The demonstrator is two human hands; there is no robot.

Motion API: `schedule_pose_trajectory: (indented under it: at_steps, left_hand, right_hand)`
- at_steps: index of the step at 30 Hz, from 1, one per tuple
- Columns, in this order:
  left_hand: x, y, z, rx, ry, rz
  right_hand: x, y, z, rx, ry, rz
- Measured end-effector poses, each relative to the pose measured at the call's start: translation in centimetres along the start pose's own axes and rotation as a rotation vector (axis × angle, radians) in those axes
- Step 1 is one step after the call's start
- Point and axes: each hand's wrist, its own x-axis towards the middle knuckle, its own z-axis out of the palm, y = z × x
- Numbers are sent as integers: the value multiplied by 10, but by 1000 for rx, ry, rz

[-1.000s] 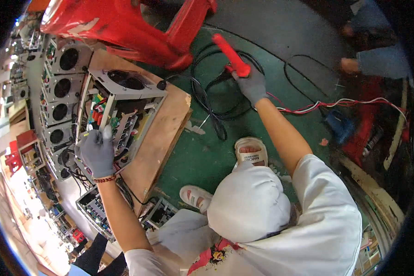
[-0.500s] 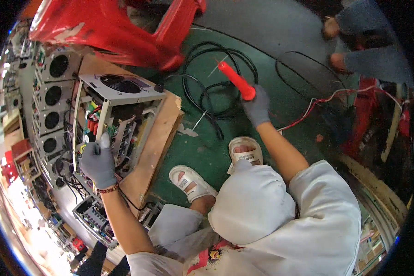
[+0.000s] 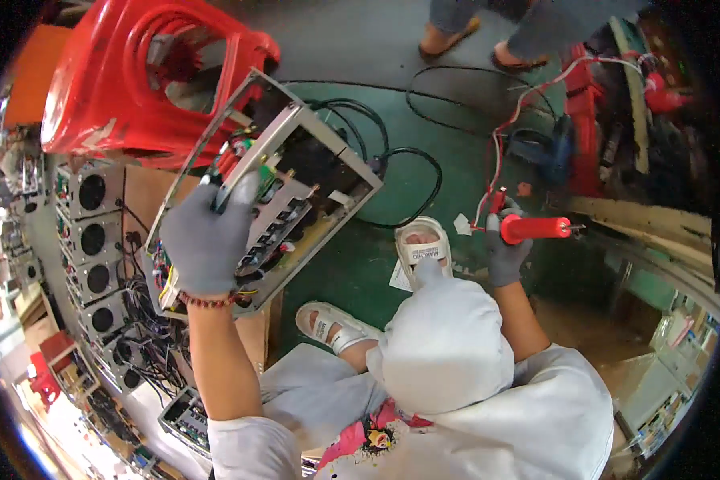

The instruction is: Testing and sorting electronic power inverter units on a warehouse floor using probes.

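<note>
My left hand, in a grey glove, is closed around a frame bar of a metal electronics chassis. The chassis is tilted, its open side showing circuit boards and a row of dark components. My right hand, also gloved, is closed on a red tapered tool with a flared collar and a thin metal tip pointing right. Beside its fingers is a small red piece, where a red-and-white cable comes close. Whether that cable joins the tool is hidden.
A red plastic stool stands far left. Several fan-fitted metal units line the left side. A black cable loops over the green floor. Another person's feet are at the far side. Wooden boards lie at right.
The chassis has been tilted and turned up off its wooden board by my left hand. My right hand has swung from above the coiled cable toward the right, and the red tool now points right.
</note>
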Motion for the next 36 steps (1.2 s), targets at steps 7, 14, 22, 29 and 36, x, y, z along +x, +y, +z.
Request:
schedule_pose_trajectory:
  at_steps: [7, 14, 22, 29, 36]
  left_hand:
    - [30, 71, 27, 69, -167, 226]
    - [37, 103, 52, 145, -280, 419]
    - [9, 95, 33, -48, -379, 378]
    - [-28, 82, 11, -229, -83, 404]
    - [-35, 73, 36, -202, -175, 348]
  right_hand:
    - [-16, -1, -39, -20, 79, -48]
    - [-19, 25, -51, 217, 132, 262]
    - [-9, 32, -69, 31, 44, 20]
    - [-17, 14, -90, 146, -53, -76]
    - [-34, 21, -85, -80, -159, -168]
